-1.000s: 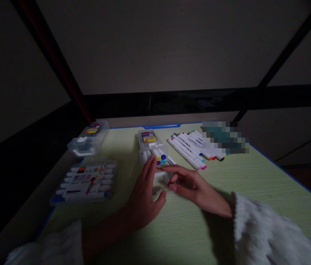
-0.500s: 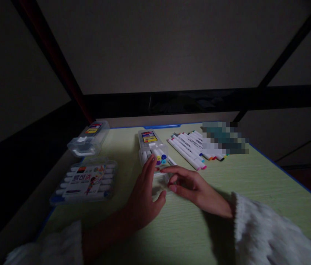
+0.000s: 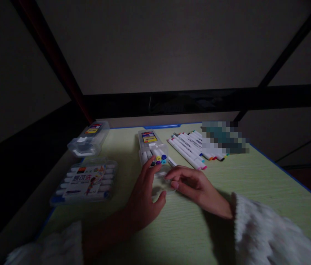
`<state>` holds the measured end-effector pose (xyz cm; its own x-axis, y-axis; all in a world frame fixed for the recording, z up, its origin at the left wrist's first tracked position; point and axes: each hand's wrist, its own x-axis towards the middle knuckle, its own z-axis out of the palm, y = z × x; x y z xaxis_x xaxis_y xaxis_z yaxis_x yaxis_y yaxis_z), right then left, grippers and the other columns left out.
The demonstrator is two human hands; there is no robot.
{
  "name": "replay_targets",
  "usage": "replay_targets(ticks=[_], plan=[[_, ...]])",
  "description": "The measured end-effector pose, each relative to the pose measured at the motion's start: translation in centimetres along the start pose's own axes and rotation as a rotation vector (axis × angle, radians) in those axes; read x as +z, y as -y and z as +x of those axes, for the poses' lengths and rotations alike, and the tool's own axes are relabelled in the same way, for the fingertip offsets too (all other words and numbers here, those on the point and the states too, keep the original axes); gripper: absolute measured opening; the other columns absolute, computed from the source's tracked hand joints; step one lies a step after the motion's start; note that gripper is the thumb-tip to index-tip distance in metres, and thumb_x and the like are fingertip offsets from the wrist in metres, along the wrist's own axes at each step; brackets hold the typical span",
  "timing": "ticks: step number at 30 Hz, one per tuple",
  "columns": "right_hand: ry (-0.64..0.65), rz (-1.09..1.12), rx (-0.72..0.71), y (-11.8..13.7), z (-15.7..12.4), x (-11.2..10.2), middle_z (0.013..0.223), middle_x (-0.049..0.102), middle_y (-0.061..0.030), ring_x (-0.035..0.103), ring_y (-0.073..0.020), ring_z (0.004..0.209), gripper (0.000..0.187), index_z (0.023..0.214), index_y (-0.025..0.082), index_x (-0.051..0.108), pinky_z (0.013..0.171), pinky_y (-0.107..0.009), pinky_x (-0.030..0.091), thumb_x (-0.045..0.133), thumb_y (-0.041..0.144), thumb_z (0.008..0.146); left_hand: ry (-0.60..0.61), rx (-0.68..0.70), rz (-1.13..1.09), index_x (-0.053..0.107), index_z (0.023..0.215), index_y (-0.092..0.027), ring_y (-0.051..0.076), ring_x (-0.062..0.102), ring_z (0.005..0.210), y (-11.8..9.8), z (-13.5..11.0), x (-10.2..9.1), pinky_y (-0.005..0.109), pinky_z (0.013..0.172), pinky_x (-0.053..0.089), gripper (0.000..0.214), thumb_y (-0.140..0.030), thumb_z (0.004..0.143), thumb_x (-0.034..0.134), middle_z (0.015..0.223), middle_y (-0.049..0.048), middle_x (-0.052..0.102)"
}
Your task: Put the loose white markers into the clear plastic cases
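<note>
A clear plastic marker case (image 3: 147,138) lies in the middle of the table, its open end facing me and several capped markers (image 3: 159,158) showing inside. Its clear end lid (image 3: 158,188) is folded down on my side. To the left of that lid is my left hand (image 3: 145,197), thumb and fingers apart around it; whether the thumb touches the lid I cannot tell. My right hand (image 3: 192,186) pinches the lid's right edge between thumb and curled fingers. One white marker (image 3: 172,161) lies just right of the case, partly hidden.
White markers (image 3: 187,147) with coloured ends lie in a row at the right, partly under a pixelated patch (image 3: 224,136). A flat case of markers (image 3: 85,180) lies at the left, with another clear case (image 3: 91,138) behind it. Blue trim edges the table (image 3: 254,184).
The fingers of my right hand have curled in and closed on the lid's edge. My left fingers have bent slightly toward the lid. The case and markers have stayed put.
</note>
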<state>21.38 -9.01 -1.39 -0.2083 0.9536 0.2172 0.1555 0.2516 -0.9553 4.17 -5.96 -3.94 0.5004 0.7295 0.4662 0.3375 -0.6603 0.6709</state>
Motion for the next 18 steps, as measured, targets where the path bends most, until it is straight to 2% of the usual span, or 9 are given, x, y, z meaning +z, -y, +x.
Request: replay_targets(ticks=[4,9,14,18], plan=[[-0.069,-0.002,-0.048,0.2,0.0,-0.3,0.067,0.052,0.0004,0.047,-0.0110,0.062,0.018,0.072,0.017,0.056,0.056,-0.025,0.038,0.053,0.030,0.083,0.011,0.008,0.018,0.035,0.123,-0.023,0.028,0.031,0.129,-0.1,0.1,-0.2,0.047,0.101,0.035,0.058,-0.006,0.070,0.052,0.140,0.0119,0.026],[-0.220,-0.119,-0.099,0.3,0.1,-0.9,0.059,0.048,0.0025,0.042,-0.0094,0.053,0.022,0.065,0.018,0.053,0.050,-0.024,0.035,0.054,0.031,0.082,-0.019,0.054,0.020,0.038,0.117,-0.021,0.029,0.036,0.125,-0.4,0.3,-0.5,0.047,0.098,0.039,0.052,-0.006,0.069,0.052,0.136,0.0132,0.031],[-0.487,-0.511,-0.163,0.3,0.3,-2.6,0.055,0.049,0.0021,0.043,-0.0107,0.052,0.021,0.061,0.019,0.052,0.050,-0.024,0.034,0.052,0.028,0.080,-0.034,0.139,0.053,0.043,0.108,-0.020,0.025,0.044,0.117,-0.6,0.3,-0.7,0.041,0.096,0.042,0.042,-0.004,0.070,0.050,0.125,0.0124,0.041],[-0.587,-0.754,-0.124,0.1,0.3,-4.9,0.055,0.051,0.0007,0.042,-0.0113,0.049,0.021,0.063,0.019,0.052,0.049,-0.024,0.033,0.050,0.031,0.081,-0.047,0.267,0.089,0.046,0.106,-0.018,0.022,0.050,0.110,-0.7,0.1,-0.9,0.037,0.093,0.044,0.035,-0.005,0.074,0.049,0.118,0.0126,0.048]])
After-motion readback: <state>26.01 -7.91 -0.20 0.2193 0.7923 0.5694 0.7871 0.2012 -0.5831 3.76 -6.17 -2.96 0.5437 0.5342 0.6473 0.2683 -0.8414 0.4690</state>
